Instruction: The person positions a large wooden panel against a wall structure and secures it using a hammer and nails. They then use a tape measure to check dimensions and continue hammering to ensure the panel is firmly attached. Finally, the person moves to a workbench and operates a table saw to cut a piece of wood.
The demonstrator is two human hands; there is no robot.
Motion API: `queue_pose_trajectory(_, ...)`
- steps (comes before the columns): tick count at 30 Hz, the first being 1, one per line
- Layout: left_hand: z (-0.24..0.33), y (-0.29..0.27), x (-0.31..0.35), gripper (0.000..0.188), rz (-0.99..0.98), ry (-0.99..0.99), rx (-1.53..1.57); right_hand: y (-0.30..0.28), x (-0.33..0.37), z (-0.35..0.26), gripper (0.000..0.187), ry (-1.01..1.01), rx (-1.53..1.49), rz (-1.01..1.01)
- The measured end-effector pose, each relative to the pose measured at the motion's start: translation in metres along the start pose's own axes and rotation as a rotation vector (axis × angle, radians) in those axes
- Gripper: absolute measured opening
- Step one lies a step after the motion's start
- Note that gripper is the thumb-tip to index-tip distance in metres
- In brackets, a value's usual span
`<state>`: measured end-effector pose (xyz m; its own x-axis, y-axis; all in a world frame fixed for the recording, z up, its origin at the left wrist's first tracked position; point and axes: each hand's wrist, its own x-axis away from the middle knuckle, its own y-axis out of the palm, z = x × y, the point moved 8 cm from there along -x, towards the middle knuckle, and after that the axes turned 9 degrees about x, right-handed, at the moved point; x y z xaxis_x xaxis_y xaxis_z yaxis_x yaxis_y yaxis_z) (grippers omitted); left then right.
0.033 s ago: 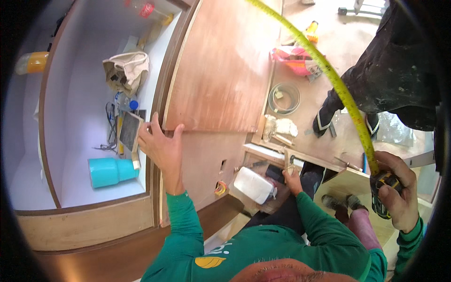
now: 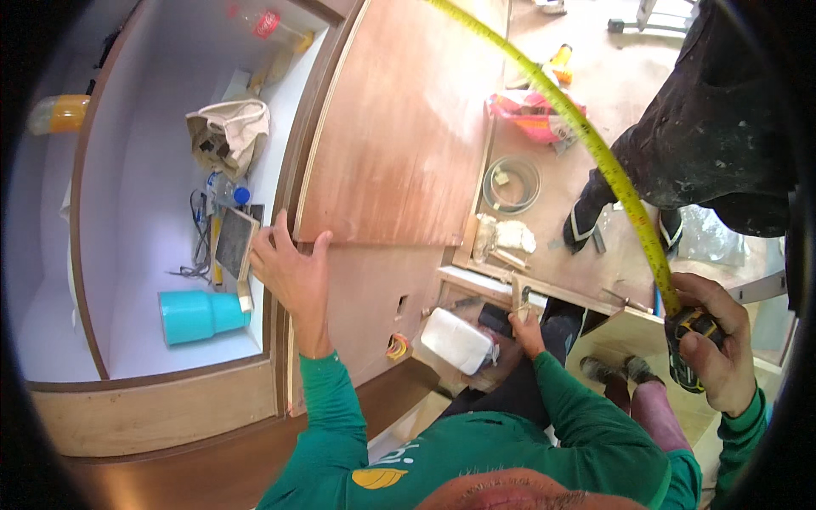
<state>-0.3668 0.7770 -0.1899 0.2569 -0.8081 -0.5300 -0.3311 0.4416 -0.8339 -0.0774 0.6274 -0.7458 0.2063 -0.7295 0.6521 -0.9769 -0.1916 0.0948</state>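
And here's your left hand [image 2: 293,276], fingers spread wide with nothing clasped in that grip, right at the near corner of the big wooden panel [image 2: 391,153], fingertips over the brown frame [image 2: 293,200] of the cabinet; whether they press on it, you can't tell from here. Just beside them, inside the cabinet, sits a dark grey board [image 2: 235,245], with a turquoise tumbler [image 2: 200,318] nearer you and a cloth bag [image 2: 234,132] farther up. Over to your right hand [image 2: 528,333]: curled fingers, up against a wooden piece [image 2: 518,289], though how firmly that grip closes can't be made out. A white container [image 2: 457,342] lies near it. And out at the far right, a co-worker's hand [image 2: 718,340] clasps the tape measure [image 2: 693,340], its yellow blade [image 2: 608,161] arching up and left above the floor, past a coil [image 2: 512,184] and a pink bag [image 2: 535,115]!
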Motion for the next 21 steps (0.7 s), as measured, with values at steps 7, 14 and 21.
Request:
queue_pose_trajectory(7,-0.013,-0.006,0.002,0.074,-0.013,-0.009,0.048,0.005,-0.007,0.004,0.050,-0.155,0.176,0.081)
queue_pose_trajectory(14,-0.015,-0.011,-0.003,0.075,-0.037,-0.009,0.132,0.007,-0.020,0.000,0.051,-0.090,0.156,-0.010)
queue_pose_trajectory(21,-0.035,-0.015,0.003,0.072,-0.010,-0.038,0.220,0.015,0.013,-0.125,0.052,-0.259,0.178,0.051)
